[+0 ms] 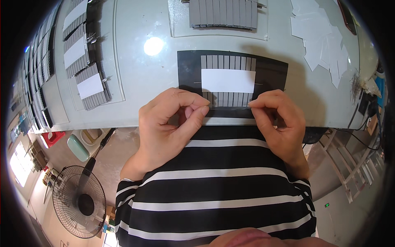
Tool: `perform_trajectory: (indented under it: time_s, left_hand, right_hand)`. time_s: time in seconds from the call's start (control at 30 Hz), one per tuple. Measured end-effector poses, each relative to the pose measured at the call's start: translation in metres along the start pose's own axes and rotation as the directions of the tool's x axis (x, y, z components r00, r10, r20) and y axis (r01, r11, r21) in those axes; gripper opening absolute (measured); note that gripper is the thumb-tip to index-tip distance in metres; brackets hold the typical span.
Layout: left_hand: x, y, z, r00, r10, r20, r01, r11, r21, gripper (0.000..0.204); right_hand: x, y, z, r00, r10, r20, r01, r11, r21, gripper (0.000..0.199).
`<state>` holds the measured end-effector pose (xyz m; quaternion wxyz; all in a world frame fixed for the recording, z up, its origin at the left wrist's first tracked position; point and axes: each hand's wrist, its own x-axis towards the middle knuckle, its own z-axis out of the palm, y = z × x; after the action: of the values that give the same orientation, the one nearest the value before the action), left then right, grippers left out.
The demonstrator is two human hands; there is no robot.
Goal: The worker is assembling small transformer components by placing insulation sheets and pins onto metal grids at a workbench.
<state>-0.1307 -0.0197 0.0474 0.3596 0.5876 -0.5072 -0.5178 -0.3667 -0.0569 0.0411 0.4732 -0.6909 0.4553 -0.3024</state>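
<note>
Near the table's front edge lies a black sheet (pixel 271 74) with a row of narrow grey strips (pixel 228 61) side by side on it. Across the middle of the strips rests a blank white card (pixel 228 80); a thin wire-like end (pixel 259 84) sticks out past its right side. My left hand (pixel 166 121) is closed, thumb and forefinger pinched at the strips' near left corner. At the near right corner, my right hand (pixel 284 117) pinches in the same way. Whatever lies between the fingertips is too small to make out.
Another row of grey strips (pixel 224 14) lies on a clear plate ahead. Stacked strip sets with white cards (pixel 89 85) stand on the left. Loose white cards (pixel 321 39) are heaped at the far right, near thin wires (pixel 356 88). A fan (pixel 80 201) stands below left.
</note>
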Motion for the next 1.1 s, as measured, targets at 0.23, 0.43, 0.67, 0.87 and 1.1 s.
perform_trajectory:
  time_s: [0.23,0.43,0.67,0.87,1.1]
  left_hand:
    - [0.006,0.008,0.006,0.983,-0.165,-0.086,0.150,0.977,-0.153,0.022]
    - [0.023,0.012,0.009,0.961,-0.227,-0.157,0.214,0.972,-0.095,0.026]
    - [0.026,0.013,0.009,0.960,-0.239,-0.144,0.246,0.969,0.032,0.025]
    - [0.028,0.012,0.009,0.963,-0.224,-0.148,0.237,0.969,0.071,0.025]
    - [0.027,0.012,0.010,0.964,-0.223,-0.148,0.239,0.966,0.103,0.025]
  right_hand:
    - [0.008,-0.011,0.005,0.934,0.349,-0.071,-0.333,0.927,0.174,0.041]
    - [0.020,-0.017,0.007,0.923,0.373,-0.090,-0.371,0.928,0.037,0.042]
    - [0.024,-0.022,0.006,0.886,0.457,-0.075,-0.454,0.889,0.055,0.041]
    - [0.026,-0.022,0.008,0.882,0.463,-0.085,-0.463,0.886,0.015,0.041]
    - [0.025,-0.016,0.010,0.909,0.396,-0.128,-0.404,0.914,-0.037,0.042]
